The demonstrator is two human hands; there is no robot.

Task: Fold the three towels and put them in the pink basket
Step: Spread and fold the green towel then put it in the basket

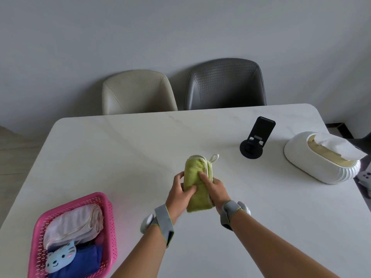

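A white marble-look bench (pixel 120 157) stands before a grey wall, with a beige chair (pixel 138 92) and a grey chair (pixel 225 84) tucked behind it. A black phone stand (pixel 256 138) and a white tissue box (pixel 319 157) sit far right, well apart from the work. At the near left, the pink basket (pixel 109 227) holds a folded white towel (pixel 74 223) and a blue towel (pixel 84 261). Mid-bench, the left hand (pixel 179 197) and right hand (pixel 215 190) each close around the folded green towel (pixel 197 183).

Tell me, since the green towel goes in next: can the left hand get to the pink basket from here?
Probably yes. The left hand holds the green towel, and bare table lies between it and the pink basket; nothing stands in between.
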